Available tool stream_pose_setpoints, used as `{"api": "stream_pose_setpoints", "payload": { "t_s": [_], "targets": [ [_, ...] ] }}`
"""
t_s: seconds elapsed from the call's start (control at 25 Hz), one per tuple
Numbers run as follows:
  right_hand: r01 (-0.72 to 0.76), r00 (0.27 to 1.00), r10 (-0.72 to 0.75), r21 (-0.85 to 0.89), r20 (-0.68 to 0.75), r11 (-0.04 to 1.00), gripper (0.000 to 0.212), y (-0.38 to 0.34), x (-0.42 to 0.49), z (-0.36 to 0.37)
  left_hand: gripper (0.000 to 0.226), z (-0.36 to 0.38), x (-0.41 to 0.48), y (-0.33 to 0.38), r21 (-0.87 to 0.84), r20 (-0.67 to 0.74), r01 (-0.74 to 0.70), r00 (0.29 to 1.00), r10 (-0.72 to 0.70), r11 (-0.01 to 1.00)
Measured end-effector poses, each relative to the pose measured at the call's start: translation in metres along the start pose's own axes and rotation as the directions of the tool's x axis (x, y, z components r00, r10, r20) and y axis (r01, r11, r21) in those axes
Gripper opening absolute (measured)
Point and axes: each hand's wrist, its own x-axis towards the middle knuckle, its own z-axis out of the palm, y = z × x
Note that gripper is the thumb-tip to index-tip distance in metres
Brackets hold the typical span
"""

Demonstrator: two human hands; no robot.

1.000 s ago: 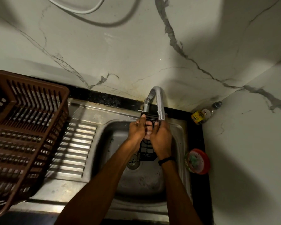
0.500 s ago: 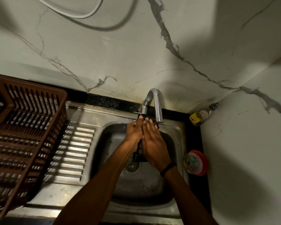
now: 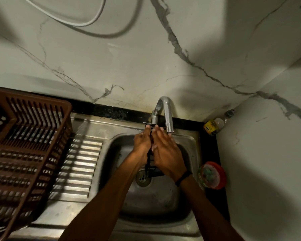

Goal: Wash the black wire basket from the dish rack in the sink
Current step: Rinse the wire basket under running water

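Black wire basket (image 3: 154,168) stands on edge over the stainless steel sink (image 3: 189,141), just below the faucet (image 3: 166,110) and above the drain (image 3: 142,179), sandwiched between the person's two hands. The right hand (image 3: 167,153), wearing a black wristband (image 3: 183,178), presses flat against the basket's right side with straight fingers. The left hand (image 3: 142,142) lies along its left side, though whether those fingers curl round the wire cannot be told; a brown dish rack (image 3: 24,145) sits left on the drainboard (image 3: 78,164).
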Motion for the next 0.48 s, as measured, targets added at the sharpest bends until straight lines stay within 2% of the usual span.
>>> {"api": "stream_pose_setpoints", "payload": {
  "t_s": [0.08,0.16,0.2,0.24,0.36,0.4,0.48],
  "targets": [
    [-0.109,0.994,0.11,0.052,-0.015,0.993,0.071,0.002,0.007,0.001,0.041,0.002,0.0,-0.003,-0.015,-0.035,-0.01,0.999,0.01,1.0],
    [-0.048,0.999,0.048,0.031,-0.009,0.998,0.07,0.0,-0.001,0.009,0.039,0.002,0.002,-0.006,-0.095,-0.007,0.013,1.0,-0.014,0.995],
    [0.024,1.0,-0.024,0.009,0.01,1.0,0.068,0.001,-0.006,0.015,0.039,0.001,0.001,-0.005,-0.099,-0.01,0.03,0.999,-0.031,0.995],
    [0.029,0.999,-0.029,0.005,0.021,1.0,0.067,0.002,-0.006,0.015,0.04,0.0,0.001,-0.005,-0.062,-0.013,0.032,0.999,-0.032,0.998],
    [-0.128,0.992,0.128,0.042,0.014,0.991,0.078,0.008,0.008,0.009,0.041,0.005,-0.002,-0.011,0.013,-0.022,0.015,1.0,-0.014,1.0],
    [-0.093,0.996,0.093,0.007,0.009,0.996,0.08,0.006,0.005,0.012,0.039,0.005,-0.003,-0.012,0.006,-0.031,0.03,0.999,-0.029,1.0],
    [0.078,0.997,-0.077,-0.051,0.007,0.996,0.071,0.007,-0.012,0.021,0.036,0.002,-0.002,-0.011,-0.033,-0.033,0.087,0.996,-0.088,0.996]
  ]
}}
